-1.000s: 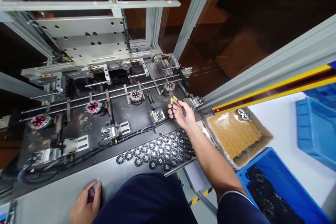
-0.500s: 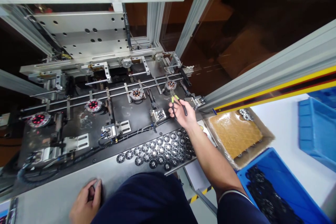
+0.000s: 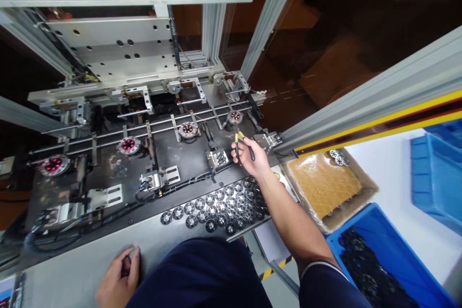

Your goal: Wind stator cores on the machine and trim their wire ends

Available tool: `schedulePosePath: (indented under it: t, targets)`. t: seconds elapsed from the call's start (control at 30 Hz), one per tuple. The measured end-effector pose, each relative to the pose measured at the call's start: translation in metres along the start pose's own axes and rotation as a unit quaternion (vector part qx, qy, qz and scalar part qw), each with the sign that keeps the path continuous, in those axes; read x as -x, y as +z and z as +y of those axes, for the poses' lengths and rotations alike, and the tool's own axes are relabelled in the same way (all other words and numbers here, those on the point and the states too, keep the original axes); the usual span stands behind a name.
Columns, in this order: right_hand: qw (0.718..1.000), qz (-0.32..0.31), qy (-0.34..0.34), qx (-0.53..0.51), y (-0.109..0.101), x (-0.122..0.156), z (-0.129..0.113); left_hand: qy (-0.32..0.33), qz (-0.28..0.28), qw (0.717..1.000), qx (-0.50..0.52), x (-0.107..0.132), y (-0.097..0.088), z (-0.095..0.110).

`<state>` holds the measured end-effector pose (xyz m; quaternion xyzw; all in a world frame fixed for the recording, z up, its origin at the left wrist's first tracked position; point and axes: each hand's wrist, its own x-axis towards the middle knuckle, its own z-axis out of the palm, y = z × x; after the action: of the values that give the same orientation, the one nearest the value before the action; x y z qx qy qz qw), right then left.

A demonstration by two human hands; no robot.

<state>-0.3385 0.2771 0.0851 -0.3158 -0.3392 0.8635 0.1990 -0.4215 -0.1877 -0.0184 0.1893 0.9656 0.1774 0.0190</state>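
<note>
My right hand (image 3: 250, 156) is wrapped around the handles of small pliers (image 3: 237, 143) with black and yellow-green grips. Their jaws point away from me, at the near edge of the rightmost round fixture (image 3: 235, 118), which holds a ring of copper-coloured coils. Whether the jaws touch it I cannot tell. Low on the left, my left hand (image 3: 119, 276) rests on the metal ledge (image 3: 72, 269) with curled fingers; anything inside them is hidden. Between my hands, several round black and silver parts (image 3: 211, 209) lie in rows on the ledge.
More round fixtures (image 3: 128, 145) stand to the left along two steel rails, some glowing red. Clamps (image 3: 217, 159) and cables line the machine's front. At right are a cardboard box (image 3: 325, 183) and a blue bin (image 3: 390, 250) with black parts. A yellow-black striped frame (image 3: 378, 122) crosses above.
My right hand and the pliers' handles have shifted very slightly left. My left hand and the round parts stay where they were.
</note>
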Motion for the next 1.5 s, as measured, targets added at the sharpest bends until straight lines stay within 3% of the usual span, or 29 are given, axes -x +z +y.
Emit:
schedulePosePath:
  t: [0.8,1.5]
  targets:
    - [0.998,0.011,-0.047,0.034,-0.002,-0.002,0.003,0.024,0.004,1.000,-0.003,-0.002,0.001,-0.005]
    - [0.999,0.019,0.010,0.046,0.004,-0.007,-0.007,0.034,0.009,0.999,-0.012,-0.001,0.004,-0.009]
